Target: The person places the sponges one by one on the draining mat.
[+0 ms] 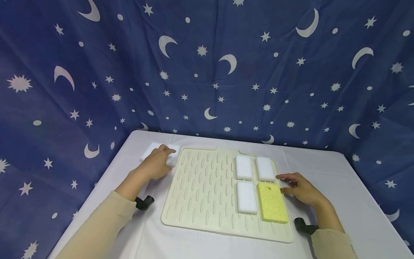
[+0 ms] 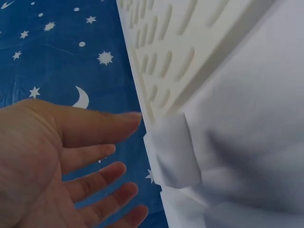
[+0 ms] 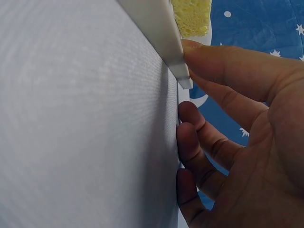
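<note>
My left hand [image 1: 156, 162] is over white sponges [image 1: 173, 157] left of the mat. In the left wrist view its thumb and fingers [image 2: 107, 179] are apart, with a white sponge [image 2: 172, 154] just past them and nothing gripped. At the right edge of the cream ridged drying mat [image 1: 197, 194] is my right hand [image 1: 302, 189]. Its thumb touches the mat's rim [image 3: 164, 42] in the right wrist view, while other fingers rest on the cloth, loosely bent. Beside that hand lies a yellow sponge [image 1: 272, 203], flat on the mat.
Three white sponges [image 1: 244, 167] sit with the yellow one in a two-by-two block on the mat's right side. White cloth [image 1: 181, 241] covers the table. Behind it hangs a blue curtain [image 1: 207, 64] with moons and stars.
</note>
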Demonstrator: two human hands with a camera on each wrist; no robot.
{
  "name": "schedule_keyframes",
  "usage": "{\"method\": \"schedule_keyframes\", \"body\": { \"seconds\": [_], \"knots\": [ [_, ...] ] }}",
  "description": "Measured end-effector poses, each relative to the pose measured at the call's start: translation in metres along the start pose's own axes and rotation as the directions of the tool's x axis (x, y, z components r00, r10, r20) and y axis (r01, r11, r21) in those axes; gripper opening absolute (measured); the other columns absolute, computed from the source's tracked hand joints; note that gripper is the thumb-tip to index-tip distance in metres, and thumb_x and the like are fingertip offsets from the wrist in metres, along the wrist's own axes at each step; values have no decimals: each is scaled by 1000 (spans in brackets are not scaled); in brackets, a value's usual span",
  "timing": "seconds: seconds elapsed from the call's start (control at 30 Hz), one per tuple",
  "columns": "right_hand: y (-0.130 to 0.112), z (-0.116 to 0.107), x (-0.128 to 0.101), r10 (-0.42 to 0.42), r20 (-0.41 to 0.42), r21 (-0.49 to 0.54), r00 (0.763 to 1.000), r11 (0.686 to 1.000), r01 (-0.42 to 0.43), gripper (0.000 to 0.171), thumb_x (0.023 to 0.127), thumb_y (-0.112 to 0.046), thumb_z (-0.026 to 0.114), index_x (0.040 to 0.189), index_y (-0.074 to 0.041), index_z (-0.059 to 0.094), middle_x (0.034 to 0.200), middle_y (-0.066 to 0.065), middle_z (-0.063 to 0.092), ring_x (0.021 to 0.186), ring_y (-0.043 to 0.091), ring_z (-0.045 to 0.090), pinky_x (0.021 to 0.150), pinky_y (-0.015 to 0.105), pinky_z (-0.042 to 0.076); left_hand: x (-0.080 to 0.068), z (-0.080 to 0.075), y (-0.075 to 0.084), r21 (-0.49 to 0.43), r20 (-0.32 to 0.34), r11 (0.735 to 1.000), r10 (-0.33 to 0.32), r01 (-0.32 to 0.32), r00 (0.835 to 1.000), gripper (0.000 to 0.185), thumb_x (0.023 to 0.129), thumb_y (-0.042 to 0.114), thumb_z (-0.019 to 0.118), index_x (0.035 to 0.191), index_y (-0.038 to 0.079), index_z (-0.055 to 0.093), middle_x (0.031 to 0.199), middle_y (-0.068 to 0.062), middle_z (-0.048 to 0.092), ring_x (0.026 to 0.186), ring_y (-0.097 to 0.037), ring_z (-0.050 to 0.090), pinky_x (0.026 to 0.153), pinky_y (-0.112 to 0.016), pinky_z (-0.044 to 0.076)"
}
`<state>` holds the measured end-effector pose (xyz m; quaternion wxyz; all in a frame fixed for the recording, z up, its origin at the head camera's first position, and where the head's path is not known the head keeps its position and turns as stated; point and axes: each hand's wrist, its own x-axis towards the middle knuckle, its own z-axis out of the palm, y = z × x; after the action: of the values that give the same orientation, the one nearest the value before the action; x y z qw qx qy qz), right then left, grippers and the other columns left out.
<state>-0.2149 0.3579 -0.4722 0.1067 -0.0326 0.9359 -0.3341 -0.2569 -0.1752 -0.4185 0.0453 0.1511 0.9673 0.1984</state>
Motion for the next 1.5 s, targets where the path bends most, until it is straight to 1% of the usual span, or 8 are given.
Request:
{"method": "schedule_keyframes", "body": {
  "seconds": [0.17, 0.33, 0.57, 0.73, 0.87, 1.03, 1.2, 1.5],
  "knots": [
    [1, 1, 0, 7, -7, 0, 1000, 1000, -7, 56, 86, -28, 81, 139, -15, 66, 136, 21, 54, 117, 36, 50, 81, 38, 46, 12, -10, -2, 67, 51, 998, -1, -2, 999, 78, 84, 8, 74, 155, 2, 44, 156, -21, 41, 139, -44, 44, 112, -56, 43],
    [4, 2, 1, -9, -7, 23, 1000, 1000, 9, 55, 87, -25, 81, 138, -14, 66, 135, 21, 53, 116, 36, 49, 78, 35, 46, 24, -12, -5, 83, 108, 997, -13, 4, 994, 88, 81, 11, 77, 159, 4, 38, 166, -20, 30, 150, -45, 33, 118, -59, 37],
    [4, 3, 2, -9, -15, 23, 1000, 1000, 9, 55, 86, -27, 81, 138, -15, 67, 136, 20, 53, 116, 34, 48, 80, 35, 45, 40, -12, -10, 98, 174, 995, -4, -14, 985, 97, 79, 14, 84, 161, 2, 34, 170, -22, 21, 155, -49, 23, 123, -62, 27],
    [3, 2, 2, -13, -15, 41, 1000, 999, 14, 55, 86, -26, 82, 138, -15, 67, 136, 20, 52, 116, 35, 48, 80, 35, 46, 50, -9, -14, 90, 219, 996, -29, 10, 975, 100, 79, 14, 86, 163, 6, 31, 173, -19, 16, 158, -45, 18, 124, -62, 23],
    [4, 2, 2, -17, -20, 27, 1000, 999, 18, 54, 86, -27, 82, 137, -16, 68, 137, 19, 53, 117, 34, 49, 84, 38, 45, 54, -7, -16, 61, 246, 998, -48, 34, 968, 100, 78, 12, 85, 163, 8, 31, 173, -16, 16, 159, -42, 17, 125, -62, 21],
    [5, 2, 3, -17, -27, 27, 999, 999, 17, 53, 85, -26, 82, 136, -16, 68, 136, 19, 54, 115, 33, 50, 87, 40, 44, 59, -4, -17, 62, 267, 998, -41, 26, 963, 98, 79, 12, 84, 163, 7, 32, 172, -17, 20, 159, -41, 18, 126, -59, 20],
    [6, 3, 4, -13, -34, 41, 999, 999, 15, 54, 84, -25, 83, 136, -16, 69, 134, 18, 54, 114, 33, 49, 86, 39, 42, 59, -4, -16, 84, 257, 996, -25, 3, 966, 98, 78, 12, 86, 161, 5, 35, 170, -20, 26, 157, -43, 23, 126, -59, 22],
    [8, 4, 4, -8, -35, 48, 999, 999, 10, 54, 84, -25, 83, 135, -16, 69, 134, 18, 53, 115, 33, 48, 87, 39, 42, 60, -6, -15, 81, 242, 997, -38, 19, 969, 98, 76, 12, 87, 161, 6, 36, 169, -18, 28, 156, -42, 25, 125, -59, 26]
  ]
}}
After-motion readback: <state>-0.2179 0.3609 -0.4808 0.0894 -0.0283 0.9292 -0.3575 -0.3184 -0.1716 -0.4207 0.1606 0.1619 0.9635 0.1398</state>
